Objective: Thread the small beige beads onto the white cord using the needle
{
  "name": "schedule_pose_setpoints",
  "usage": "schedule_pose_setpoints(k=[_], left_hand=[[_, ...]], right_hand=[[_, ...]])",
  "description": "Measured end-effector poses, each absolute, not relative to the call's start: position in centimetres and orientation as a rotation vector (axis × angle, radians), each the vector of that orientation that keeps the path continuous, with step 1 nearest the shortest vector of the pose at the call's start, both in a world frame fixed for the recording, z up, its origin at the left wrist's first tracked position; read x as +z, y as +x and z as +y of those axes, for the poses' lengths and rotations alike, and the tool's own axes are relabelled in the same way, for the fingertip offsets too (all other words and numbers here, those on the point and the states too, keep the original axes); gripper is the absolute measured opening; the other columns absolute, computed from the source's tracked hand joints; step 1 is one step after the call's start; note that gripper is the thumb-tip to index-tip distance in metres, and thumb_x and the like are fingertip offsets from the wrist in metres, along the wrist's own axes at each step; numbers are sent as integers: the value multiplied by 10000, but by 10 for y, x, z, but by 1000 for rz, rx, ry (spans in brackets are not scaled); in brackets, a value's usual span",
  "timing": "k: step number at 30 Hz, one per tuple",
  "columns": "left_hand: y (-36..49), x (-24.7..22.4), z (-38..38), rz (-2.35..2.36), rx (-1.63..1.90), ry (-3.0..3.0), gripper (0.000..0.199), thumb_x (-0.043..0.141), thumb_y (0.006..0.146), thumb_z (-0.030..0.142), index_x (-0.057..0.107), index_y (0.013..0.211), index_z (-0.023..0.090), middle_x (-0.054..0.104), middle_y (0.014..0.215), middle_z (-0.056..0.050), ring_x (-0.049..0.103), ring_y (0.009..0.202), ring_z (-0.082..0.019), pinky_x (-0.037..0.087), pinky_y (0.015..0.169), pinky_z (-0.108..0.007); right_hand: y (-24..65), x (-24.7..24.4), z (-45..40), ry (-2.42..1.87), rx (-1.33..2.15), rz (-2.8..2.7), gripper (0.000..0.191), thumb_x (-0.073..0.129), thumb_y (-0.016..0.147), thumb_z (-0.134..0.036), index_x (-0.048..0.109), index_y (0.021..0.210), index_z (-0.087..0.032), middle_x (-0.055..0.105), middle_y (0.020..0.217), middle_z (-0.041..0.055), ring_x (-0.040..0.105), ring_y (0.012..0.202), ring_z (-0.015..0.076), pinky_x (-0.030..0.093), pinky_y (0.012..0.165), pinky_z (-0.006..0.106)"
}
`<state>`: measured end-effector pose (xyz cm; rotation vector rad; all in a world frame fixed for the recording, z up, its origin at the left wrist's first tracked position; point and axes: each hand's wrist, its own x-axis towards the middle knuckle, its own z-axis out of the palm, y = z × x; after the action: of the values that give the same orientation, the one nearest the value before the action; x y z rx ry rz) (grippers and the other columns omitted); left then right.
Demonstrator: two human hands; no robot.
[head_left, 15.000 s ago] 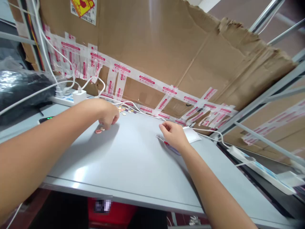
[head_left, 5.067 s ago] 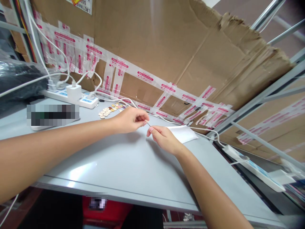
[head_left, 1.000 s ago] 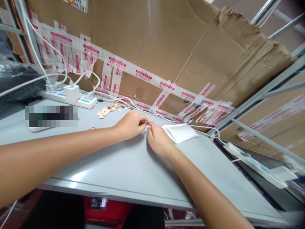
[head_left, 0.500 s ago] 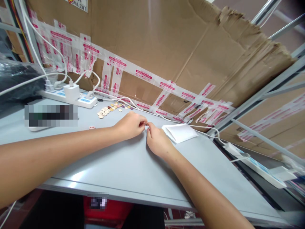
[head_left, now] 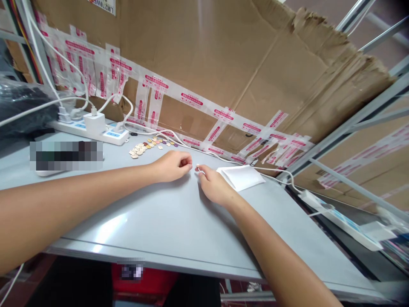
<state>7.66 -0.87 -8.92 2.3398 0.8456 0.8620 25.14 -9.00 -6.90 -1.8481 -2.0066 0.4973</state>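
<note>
Grey table [head_left: 159, 221], right hand [head_left: 215, 184] pinching one thin rod [head_left: 201, 171], left hand [head_left: 174, 166] curled — contents unclear — one button cluster [head_left: 139, 149]

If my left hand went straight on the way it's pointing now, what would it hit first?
Your left hand would probably first meet your bare right hand or the thin pale object pinched in it. A gap shows between the hands; depth is unclear.

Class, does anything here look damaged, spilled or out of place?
Yes: the cardboard panel has a ragged, torn upper right edge, and the tape near its lower right looks crumpled. The small pieces lie loose on the table but grouped, so probably not spilled.
</note>
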Motion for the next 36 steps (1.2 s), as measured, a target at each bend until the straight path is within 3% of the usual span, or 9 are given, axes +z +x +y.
schedule_pose_setpoints(k=[10,21,23,26,29,32,36], left_hand=[[80,-89,-12,794,852,2409,181,520,789,203,683,856,167,663,714,-1,552,638,-129,387,603,-240],[79,-87,-11,859,888,2419,137,520,761,196,654,760,164,623,653,13,526,609,-122,367,576,-237],[78,-87,-11,895,906,2396,126,528,763,202,647,752,164,617,652,17,524,616,-123,370,585,-239],[78,-85,-12,899,866,2297,131,547,778,237,652,777,159,624,666,15,532,623,-123,382,591,-238],[79,-85,-14,788,777,2175,165,553,804,283,655,805,154,630,687,10,540,629,-117,395,586,-229],[80,-87,-16,695,757,2131,176,557,814,297,645,775,150,604,669,14,524,619,-107,390,574,-219],[81,-88,-16,676,760,2104,175,566,819,297,654,796,147,602,665,15,519,587,-96,388,559,-213]], right_hand=[[247,-66,-94,-1845,462,-2091,332,323,988,-256,577,1194,-197,694,1143,125,637,1026,246,425,879,341],[246,-67,-98,-1822,491,-2136,428,316,977,-269,521,1348,-206,658,1225,134,613,1071,257,426,861,344],[249,-66,-96,-1808,488,-2110,400,334,973,-284,550,1299,-201,658,1213,131,610,1052,248,428,840,333],[252,-63,-93,-1803,440,-1975,287,385,960,-333,622,1045,-195,684,949,83,609,822,203,427,710,298],[252,-61,-89,-1727,576,-1765,229,459,936,-397,572,868,-210,509,617,-32,456,513,121,351,514,246],[250,-61,-87,-1650,806,-1588,210,494,923,-386,505,800,-217,346,527,-84,316,392,78,269,398,215],[248,-64,-87,-1579,953,-1533,208,518,923,-380,467,797,-222,355,533,-93,299,354,63,233,329,195]])
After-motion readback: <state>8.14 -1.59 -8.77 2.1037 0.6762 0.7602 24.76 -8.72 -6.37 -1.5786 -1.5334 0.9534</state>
